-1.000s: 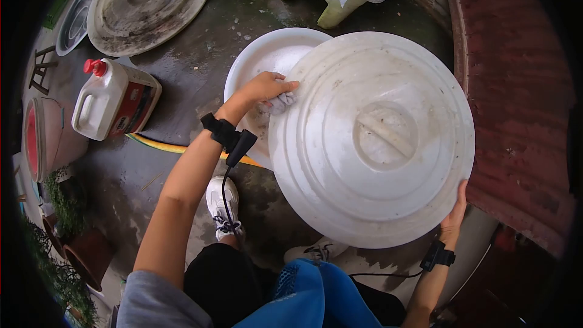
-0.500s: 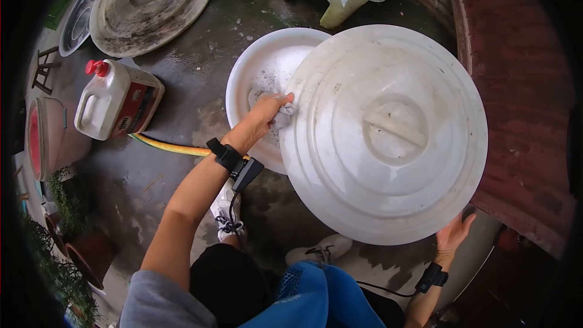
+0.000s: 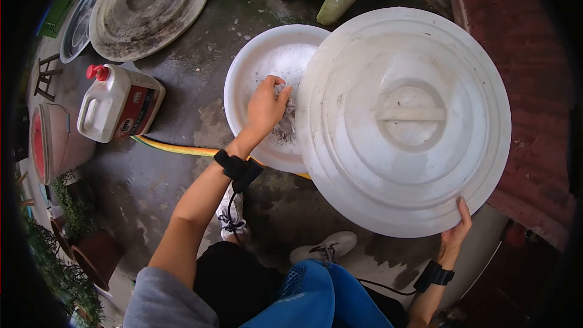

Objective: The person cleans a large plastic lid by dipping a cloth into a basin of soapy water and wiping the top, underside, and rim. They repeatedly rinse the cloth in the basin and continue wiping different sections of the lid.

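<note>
My left hand (image 3: 267, 104) is closed around a crumpled greyish cloth (image 3: 284, 90), over the white basin (image 3: 243, 67), which has wet, sudsy residue inside. To its right, a large round white lid (image 3: 358, 170) with a recessed centre handle overlaps part of the basin and hides it. The lid's top faces me and carries small dark specks. My right hand (image 3: 456, 231) grips the lid's lower right rim, with fingers on the top face; the rest of the grip is hidden under the lid.
A white jug (image 3: 121, 103) with a red cap stands left, beside a yellow hose (image 3: 176, 147). A dirty round lid (image 3: 152, 36) lies upper left. Behind the basin is a pale green stool (image 3: 331, 9). Dark red corrugated metal (image 3: 534, 103) borders the right; potted plants (image 3: 73, 206) line the left.
My left hand has left the lid's edge and moved over the basin with the cloth. The lid has turned and shifted right; my right hand has moved up and closed on its rim.
</note>
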Tool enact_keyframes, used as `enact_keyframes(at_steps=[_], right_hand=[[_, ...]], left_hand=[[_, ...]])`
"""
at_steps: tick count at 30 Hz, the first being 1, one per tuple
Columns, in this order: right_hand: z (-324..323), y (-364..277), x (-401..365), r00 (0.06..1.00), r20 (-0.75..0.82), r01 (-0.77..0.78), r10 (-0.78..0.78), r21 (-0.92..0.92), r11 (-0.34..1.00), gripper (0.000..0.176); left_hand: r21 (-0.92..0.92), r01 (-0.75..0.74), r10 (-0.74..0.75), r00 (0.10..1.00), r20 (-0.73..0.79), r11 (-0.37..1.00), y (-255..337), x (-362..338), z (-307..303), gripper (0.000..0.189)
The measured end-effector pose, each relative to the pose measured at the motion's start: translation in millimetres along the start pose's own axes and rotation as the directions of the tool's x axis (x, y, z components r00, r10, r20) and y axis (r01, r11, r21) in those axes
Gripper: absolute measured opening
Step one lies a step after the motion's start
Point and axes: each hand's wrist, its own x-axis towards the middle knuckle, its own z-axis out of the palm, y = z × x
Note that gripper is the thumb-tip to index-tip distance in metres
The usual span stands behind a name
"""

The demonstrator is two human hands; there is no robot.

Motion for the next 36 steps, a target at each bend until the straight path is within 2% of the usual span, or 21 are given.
enact_keyframes(at_steps=[1,2,4,5,7,8,10,12,14,16,17,19,21,23,25,27,30,32,33,35,36], right_hand=[[1.9,0.1,2.3,1.0,-0.001,-0.001,0.001,0.001,1.0,0.044],[4.3,0.6,3.6,1.0,-0.004,-0.006,0.006,0.01,1.0,0.044],[8.3,2.5,5.7,1.0,-0.001,-0.013,0.013,0.018,1.0,0.045],[9.2,3.9,6.7,1.0,-0.022,-0.008,0.009,0.012,1.0,0.046],[12.5,5.5,7.9,0.999,-0.044,-0.004,0.004,0.004,1.0,0.047],[14.6,4.8,8.6,0.996,-0.07,0.049,-0.052,-0.041,0.998,0.05],[18.2,0.1,8.3,0.988,-0.104,0.102,-0.111,-0.094,0.99,0.052],[22.3,-4.7,6.8,0.968,-0.163,0.164,-0.193,-0.178,0.97,0.056],[19.7,-9.4,6.8,0.972,-0.148,0.155,-0.181,-0.17,0.973,0.057],[12.5,-15.6,7.2,0.976,-0.133,0.151,-0.173,-0.161,0.975,0.058],[8.4,-19.7,8.2,0.982,-0.128,0.121,-0.141,-0.157,0.98,0.058],[6.4,-21.2,8.1,0.986,-0.12,0.1,-0.118,-0.148,0.984,0.058],[7.6,-20.6,10.5,0.982,-0.128,0.115,-0.138,-0.175,0.978,0.059],[10.2,-18.8,9.7,0.979,-0.138,0.129,-0.153,-0.169,0.977,0.058],[13.5,-17.5,9.5,0.975,-0.15,0.138,-0.163,-0.164,0.977,0.058],[15.4,-18.3,8.5,0.979,-0.15,0.112,-0.136,-0.158,0.981,0.058],[18.7,-16.9,6.9,0.979,-0.119,0.145,-0.165,-0.162,0.976,0.058],[20.1,-16.1,6.3,0.977,-0.127,0.147,-0.17,-0.171,0.974,0.058],[21.1,-16.0,5.9,0.976,-0.137,0.145,-0.17,-0.178,0.973,0.058],[22.4,-16.2,5.3,0.978,-0.128,0.143,-0.167,-0.175,0.974,0.058],[22.5,-16.4,4.6,0.98,-0.119,0.139,-0.161,-0.172,0.975,0.058]], left_hand=[[0.116,-0.073,0.086,0.99,-0.112,0.991,0.2,5.9,-3.0,0.038],[0.117,-0.073,0.086,0.99,-0.111,0.99,-2.3,9.4,-2.4,0.038],[0.313,-0.255,0.317,0.934,-0.166,0.915,-14.4,14.3,2.2,0.038],[0.314,-0.252,0.315,0.934,-0.169,0.915,-22.0,16.0,4.4,0.038],[0.497,-0.205,0.142,0.977,0.162,0.843,-40.7,18.9,5.6,0.044],[0.495,-0.205,0.143,0.976,0.162,0.845,-45.2,22.1,1.3,0.044],[0.355,-0.158,0.135,0.987,0.089,0.921,-52.9,28.0,-0.8,0.045],[0.236,-0.089,0.089,0.996,0.01,0.968,-14.3,13.4,-15.9,0.044],[0.116,-0.021,0.029,0.997,-0.072,0.993,4.1,9.0,-26.8,0.043],[0.04,-0.106,0.112,0.972,-0.209,0.994,8.7,10.0,-30.2,0.039],[0.039,-0.107,0.113,0.971,-0.209,0.993,18.9,9.0,-35.5,0.039],[-0.179,-0.053,0.016,0.98,-0.201,0.982,46.8,9.5,-51.1,0.038],[-0.209,-0.108,0.058,0.971,-0.232,0.972,63.5,22.6,-60.1,0.037],[-0.302,-0.339,0.228,0.909,-0.348,0.891,86.8,44.2,-68.5,0.038],[-0.266,-0.433,0.304,0.858,-0.413,0.861,118.8,69.9,-78.5,0.04],[-0.277,-0.448,0.339,0.868,-0.364,0.85,152.2,97.0,-86.6,0.047],[-0.202,-0.53,0.445,0.824,-0.35,0.823,185.4,149.4,-80.6,0.048],[0.143,-0.632,0.613,0.631,-0.475,0.762,197.4,170.0,-69.1,0.036],[0.143,-0.633,0.613,0.629,-0.478,0.761,193.9,180.6,-64.3,0.036],[0.483,-0.635,0.776,0.607,-0.171,0.603,188.5,188.4,-54.5,0.035],[0.457,-0.615,0.742,0.649,-0.17,0.642,190.6,188.4,-50.9,0.034]])
